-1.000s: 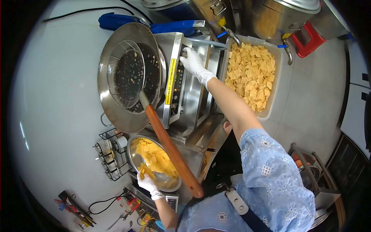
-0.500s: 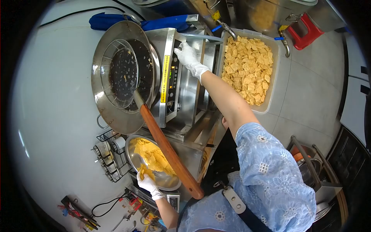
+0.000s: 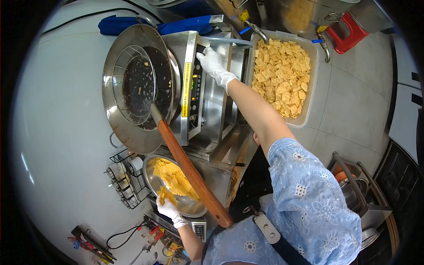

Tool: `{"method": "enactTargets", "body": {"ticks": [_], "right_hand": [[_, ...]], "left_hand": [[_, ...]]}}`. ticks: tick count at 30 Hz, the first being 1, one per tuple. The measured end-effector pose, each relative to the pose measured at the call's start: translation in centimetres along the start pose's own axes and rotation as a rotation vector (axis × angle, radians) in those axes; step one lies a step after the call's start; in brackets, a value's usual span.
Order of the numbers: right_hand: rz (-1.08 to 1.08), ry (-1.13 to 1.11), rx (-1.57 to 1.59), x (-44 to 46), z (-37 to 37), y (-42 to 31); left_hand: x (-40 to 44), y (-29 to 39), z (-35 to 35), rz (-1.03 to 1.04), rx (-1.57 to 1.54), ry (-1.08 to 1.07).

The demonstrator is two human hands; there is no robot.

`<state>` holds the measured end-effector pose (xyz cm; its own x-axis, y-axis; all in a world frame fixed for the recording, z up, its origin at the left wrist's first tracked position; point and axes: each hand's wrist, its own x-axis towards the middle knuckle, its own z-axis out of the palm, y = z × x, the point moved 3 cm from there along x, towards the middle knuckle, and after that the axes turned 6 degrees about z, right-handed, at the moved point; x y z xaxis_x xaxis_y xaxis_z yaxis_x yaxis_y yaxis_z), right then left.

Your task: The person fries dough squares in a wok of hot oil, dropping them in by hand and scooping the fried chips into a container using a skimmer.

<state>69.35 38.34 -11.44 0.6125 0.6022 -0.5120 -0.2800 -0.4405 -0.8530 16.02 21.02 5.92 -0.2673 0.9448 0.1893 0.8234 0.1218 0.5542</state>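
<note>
My gloved left hand [image 3: 168,209] is closed on some yellow pieces [image 3: 166,197] at the edge of a metal bowl [image 3: 201,209] holding more of them. My gloved right hand [image 3: 212,63] is closed at the upper end of the cooker's control panel [image 3: 194,88]; its fingertips hide what they grip. A large wok [image 3: 150,143] with dark liquid sits on the cooker. A wire strainer [image 3: 118,86] rests in it, its wooden handle [image 3: 187,170] slanting over the bowl toward my body, with neither hand on it.
Right of the cooker, a plastic bin [image 3: 312,79] holds many pale yellow pieces. Metal containers with taps [image 3: 324,46] and a red stool [image 3: 349,35] stand beyond. A wire rack [image 3: 128,185] and a small scale [image 3: 199,229] are near the bowl.
The view has shifted, so the cooker, wok and bin appear slightly farther left and up. Both hands keep nearly the same places on the panel and at the bowl.
</note>
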Motion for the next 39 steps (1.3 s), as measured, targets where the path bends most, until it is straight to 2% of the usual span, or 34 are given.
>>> {"method": "enactTargets", "body": {"ticks": [2,12,14,18,23,39], "right_hand": [[-0.007,0.052,-0.021,0.0,0.0,0.0],[0.032,0.030,-0.015,0.3,0.3,0.3],[-0.055,0.054,-0.011,0.6,0.6,0.4],[-0.010,-0.034,0.007,0.0,0.1,-0.2],[-0.149,0.032,-0.103,1.0,0.8,0.2],[-0.172,0.013,-0.083,1.2,0.9,0.8]], "left_hand": [[-0.1,-0.1,0.0,0.007,0.003,-0.003],[-0.6,-0.1,0.0,-0.026,-0.091,-0.009],[-0.7,-0.3,0.0,-0.026,-0.086,-0.012],[-0.6,-1.1,-0.1,-0.015,-0.038,-0.045],[-0.9,-0.9,0.0,-0.033,-0.053,-0.040],[-0.9,-2.2,-0.1,-0.002,-0.031,-0.020]]}}
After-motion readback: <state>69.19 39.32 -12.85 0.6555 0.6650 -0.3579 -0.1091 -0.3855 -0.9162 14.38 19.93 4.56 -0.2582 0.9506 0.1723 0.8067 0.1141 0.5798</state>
